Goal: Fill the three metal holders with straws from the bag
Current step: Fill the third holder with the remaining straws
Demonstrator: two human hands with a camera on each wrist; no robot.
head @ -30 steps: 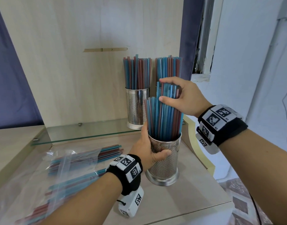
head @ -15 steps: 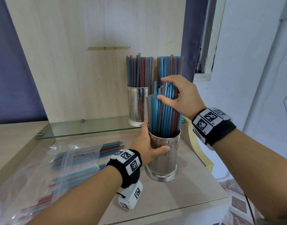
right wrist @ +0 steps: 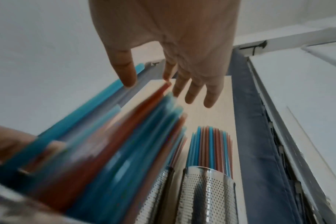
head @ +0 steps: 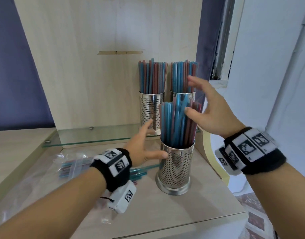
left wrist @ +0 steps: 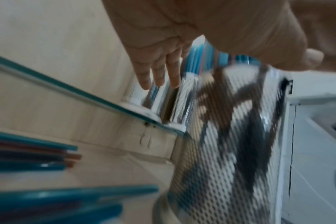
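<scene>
With both the left hand (head: 141, 149) and right hand (head: 208, 109) spread and gripping nothing beside the near holder (head: 176, 168), which stands brimming with straws (head: 177, 121) by the counter's right edge, filling looks done, and next probably comes shelving it beside its two neighbours.

A home-like room corner: pale wooden cabinet (head: 113, 31), glass shelf (head: 96, 138), purple wall (head: 10, 66), patterned floor tiles (head: 257, 221).
</scene>
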